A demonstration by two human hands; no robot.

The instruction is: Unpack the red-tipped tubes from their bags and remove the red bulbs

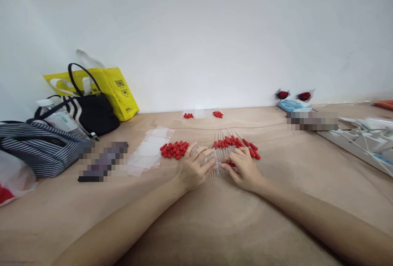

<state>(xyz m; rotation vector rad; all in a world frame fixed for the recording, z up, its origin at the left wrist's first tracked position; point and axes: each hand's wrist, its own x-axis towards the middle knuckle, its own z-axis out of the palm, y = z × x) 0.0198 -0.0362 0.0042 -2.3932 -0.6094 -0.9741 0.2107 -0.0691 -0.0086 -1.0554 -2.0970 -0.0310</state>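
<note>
My left hand (pixel 194 167) and my right hand (pixel 243 168) meet over a row of clear glass tubes (pixel 221 151) on the table. Between my fingertips is a clear glass dropper tube (pixel 218 163), lying across the row; the fingers of both hands are closed at it. A red rubber bulb (pixel 232 164) shows within my right hand's grip. Just beyond lie several droppers with red bulbs (pixel 231 140), their thin tips pointing away. Left of my left hand sits a pile of loose red bulbs (pixel 175 150).
Clear zip bags (pixel 150 149) lie left of the bulbs. Near the wall, another clear bag (pixel 202 113) holds red bulbs. Bags, including a yellow one (pixel 123 94) and a striped one (pixel 46 147), stand left. A blue packet (pixel 294 105) and a power strip with cables (pixel 362 147) are right.
</note>
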